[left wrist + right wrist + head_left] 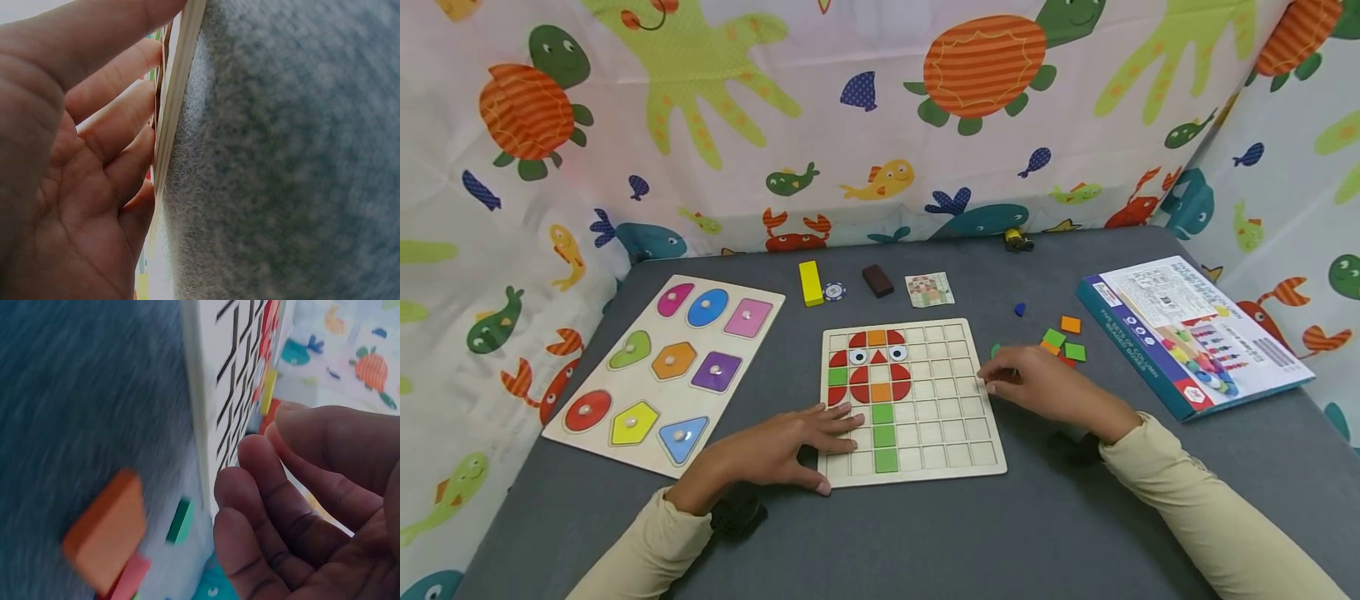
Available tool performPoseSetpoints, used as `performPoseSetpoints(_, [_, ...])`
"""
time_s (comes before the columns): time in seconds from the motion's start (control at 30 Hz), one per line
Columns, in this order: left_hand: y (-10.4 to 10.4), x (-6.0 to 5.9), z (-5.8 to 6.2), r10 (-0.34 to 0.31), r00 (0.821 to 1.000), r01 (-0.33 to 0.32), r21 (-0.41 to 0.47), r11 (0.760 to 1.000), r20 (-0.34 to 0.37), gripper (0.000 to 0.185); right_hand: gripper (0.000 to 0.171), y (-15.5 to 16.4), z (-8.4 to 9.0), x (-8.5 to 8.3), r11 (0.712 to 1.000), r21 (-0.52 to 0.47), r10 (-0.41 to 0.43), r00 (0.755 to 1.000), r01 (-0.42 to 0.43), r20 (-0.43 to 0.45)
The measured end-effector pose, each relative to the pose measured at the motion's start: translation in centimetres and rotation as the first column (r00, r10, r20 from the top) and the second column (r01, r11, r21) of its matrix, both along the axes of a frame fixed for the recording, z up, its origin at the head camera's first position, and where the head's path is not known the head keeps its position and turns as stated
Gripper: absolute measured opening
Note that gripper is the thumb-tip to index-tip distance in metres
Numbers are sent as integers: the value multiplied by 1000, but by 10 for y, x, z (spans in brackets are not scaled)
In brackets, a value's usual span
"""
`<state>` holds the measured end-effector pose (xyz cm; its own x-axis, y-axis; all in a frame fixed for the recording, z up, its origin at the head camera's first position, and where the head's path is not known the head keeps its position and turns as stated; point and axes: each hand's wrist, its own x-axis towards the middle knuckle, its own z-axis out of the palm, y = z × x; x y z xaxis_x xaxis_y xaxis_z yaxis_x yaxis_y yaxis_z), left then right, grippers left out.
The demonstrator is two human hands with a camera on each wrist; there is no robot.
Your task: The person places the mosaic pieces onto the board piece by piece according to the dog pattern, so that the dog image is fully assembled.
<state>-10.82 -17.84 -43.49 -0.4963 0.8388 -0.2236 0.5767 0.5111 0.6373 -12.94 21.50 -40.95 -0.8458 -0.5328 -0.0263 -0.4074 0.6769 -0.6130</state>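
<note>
Right now, I think I am in the middle of filling my wooden board (934, 457) with little flat tiles. It lies on the tabletop (910, 542) in front of me. A red face (859, 393) is up on its left side, and three green tiles (886, 437) make a line below. The fingers of my left hand (786, 447) lie spread over the board's lower left corner, gripping nothing. The fingers of my right hand (1048, 382) are bent, just beside the board's right edge; I can't tell if they pinch anything. Next, I guess, I need a tile from the loose pile (1074, 352) beyond that hand, put flat in one square without bumping the others.

A shape puzzle (643, 387) sits on the left and a big box (1195, 333) on the right. Behind the board are a yellow block (811, 283), a brown block (877, 281) and a picture card (929, 289). A sea-animal cloth (880, 75) hangs at the back.
</note>
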Motion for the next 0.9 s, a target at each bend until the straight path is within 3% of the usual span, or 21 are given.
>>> performPoseSetpoints(0.4, [1, -1, -1, 15, 1000, -15, -12, 1000, 9, 63, 22, 38, -2, -1, 998, 45, -52, 998, 51, 36])
performPoseSetpoints(0.73, [1, 0, 1, 14, 1000, -14, 4, 1000, 17, 63, 20, 40, -5, 9, 989, 148, -32, 999, 33, -13])
performPoseSetpoints(0.9, [1, 0, 0, 15, 1000, -15, 4, 1000, 16, 63, 14, 36, -4, 11, 987, 159, -26, 1000, 24, 10])
